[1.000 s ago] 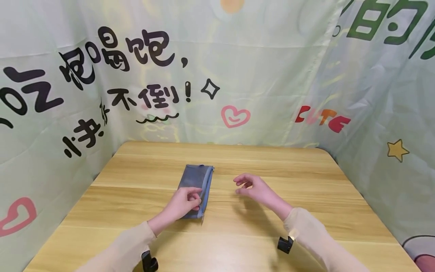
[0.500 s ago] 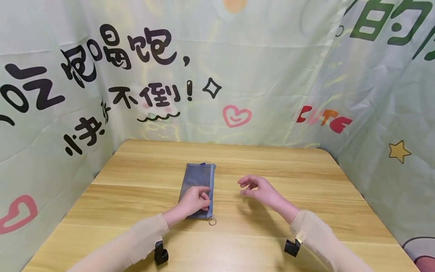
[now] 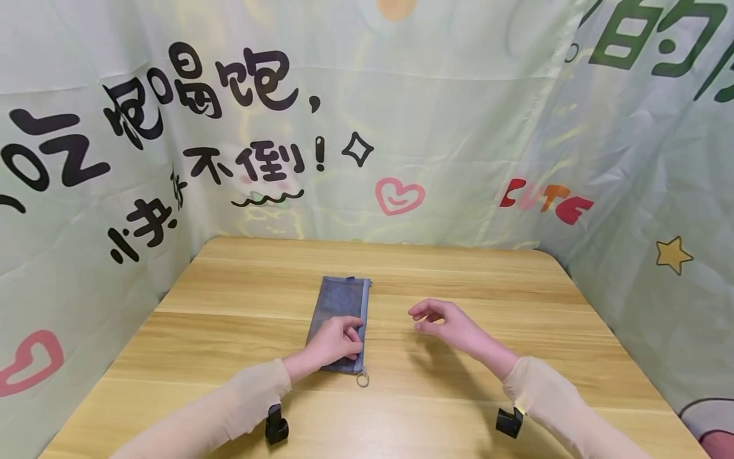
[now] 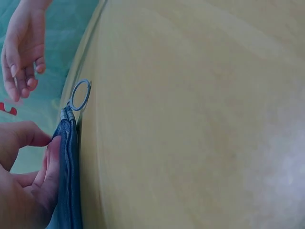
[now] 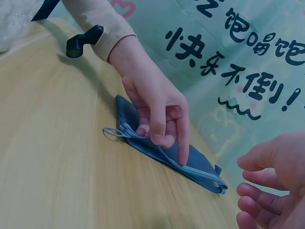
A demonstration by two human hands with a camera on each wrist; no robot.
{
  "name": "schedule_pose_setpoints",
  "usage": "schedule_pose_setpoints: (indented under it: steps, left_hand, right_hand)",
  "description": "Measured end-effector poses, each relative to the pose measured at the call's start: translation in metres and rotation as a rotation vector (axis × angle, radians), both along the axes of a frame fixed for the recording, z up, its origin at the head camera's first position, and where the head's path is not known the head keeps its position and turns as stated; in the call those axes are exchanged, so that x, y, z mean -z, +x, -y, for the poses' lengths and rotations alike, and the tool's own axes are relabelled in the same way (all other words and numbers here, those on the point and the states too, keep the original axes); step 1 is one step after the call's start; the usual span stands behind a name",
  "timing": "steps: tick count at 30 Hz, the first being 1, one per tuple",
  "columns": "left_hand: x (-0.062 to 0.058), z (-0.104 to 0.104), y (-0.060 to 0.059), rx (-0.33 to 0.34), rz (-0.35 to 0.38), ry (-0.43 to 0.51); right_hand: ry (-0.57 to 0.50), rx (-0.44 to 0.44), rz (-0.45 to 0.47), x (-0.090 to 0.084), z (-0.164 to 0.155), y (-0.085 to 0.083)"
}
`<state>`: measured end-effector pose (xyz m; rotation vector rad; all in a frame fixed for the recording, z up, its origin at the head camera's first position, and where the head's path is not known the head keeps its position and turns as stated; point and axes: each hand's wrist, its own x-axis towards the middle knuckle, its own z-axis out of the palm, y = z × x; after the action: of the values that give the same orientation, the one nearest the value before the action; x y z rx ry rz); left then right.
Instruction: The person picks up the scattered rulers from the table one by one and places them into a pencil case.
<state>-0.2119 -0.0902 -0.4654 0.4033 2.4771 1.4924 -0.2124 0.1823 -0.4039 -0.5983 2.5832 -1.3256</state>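
A pale green cloth (image 3: 459,127) printed with black lettering, hearts and a star hangs round three sides of a wooden table (image 3: 516,306). Left of the frame's middle, a flat blue-grey zip pouch (image 3: 341,301) lies on the wood, its long axis running from the far edge towards the person, its ring pull (image 3: 362,380) at the near end. The left hand (image 3: 335,341) rests on the near half of the pouch, fingers bent and fingertips pressing the fabric beside the zip; I cannot tell whether it pinches anything. To the right, the right hand (image 3: 444,324) hovers just above the table, loosely curled, holding nothing. The pouch lies to its left, a short gap between, so the left hand is the nearer one.
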Motion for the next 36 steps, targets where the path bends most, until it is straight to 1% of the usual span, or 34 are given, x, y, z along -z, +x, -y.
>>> schedule_pose_setpoints:
  steps: [4,9,16,21,25,28,30,32,36]
  left_hand:
    - [0.002,-0.001,0.001,0.053,-0.030,-0.015]
    - [0.002,0.000,0.001,0.117,-0.100,-0.044]
    - [-0.003,0.003,0.005,0.191,-0.181,-0.077]
    - [-0.010,0.008,0.007,0.285,-0.218,-0.096]
    - [-0.022,0.016,0.006,0.342,-0.257,-0.140]
    - [-0.032,0.024,0.004,0.367,-0.317,-0.198]
    - [-0.040,0.030,0.003,0.380,-0.368,-0.233]
    - [-0.050,0.036,0.001,0.385,-0.415,-0.271]
    - [-0.071,0.051,0.003,0.369,-0.459,-0.358]
  right_hand:
    - [0.023,-0.010,-0.020,-0.003,-0.004,0.002]
    - [0.033,-0.018,-0.032,-0.005,-0.008,0.004]
    - [0.036,-0.032,-0.024,-0.007,-0.013,0.007]
    - [0.044,-0.044,-0.048,-0.012,-0.013,0.012]
    - [0.052,-0.041,-0.067,-0.015,-0.013,0.017]
    - [0.066,-0.027,-0.082,-0.016,-0.014,0.021]
    - [0.086,-0.011,-0.107,-0.018,-0.014,0.024]
    - [0.132,-0.004,-0.162,-0.021,-0.015,0.027]
    - [0.268,0.015,-0.312,-0.029,-0.017,0.034]
